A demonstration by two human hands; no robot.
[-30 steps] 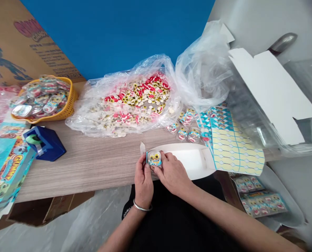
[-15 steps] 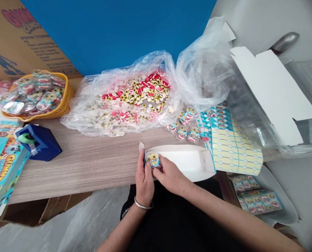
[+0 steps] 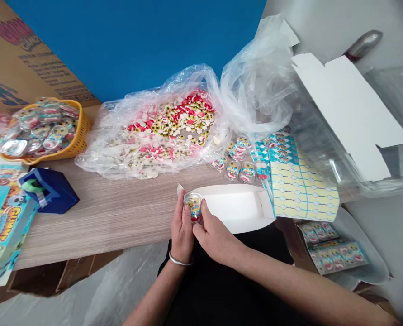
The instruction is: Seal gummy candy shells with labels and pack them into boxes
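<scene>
Pinched between both bare hands, a small clear plastic candy pack with a printed card (image 3: 194, 207) stands on edge, its long axis running nearly straight up the frame. The left hand (image 3: 182, 231), a silver bangle (image 3: 180, 261) on its wrist, closes on the pack's left side with the thumb upright against it; the right hand (image 3: 215, 237) presses from the right with bent fingers. The pack sits over a light wood-grain table (image 3: 96, 222), just beside the left end of a long white cardboard tray (image 3: 231, 208). Up and right of the hands, a row of filled clear packs (image 3: 238, 172) lies beside a yellow-and-blue printed card sheet (image 3: 303, 190). A clear plastic bag of loose red and yellow gummies (image 3: 167, 122) spreads across the upper middle, and a yellow woven basket (image 3: 79, 140) of packs sits at upper left.
</scene>
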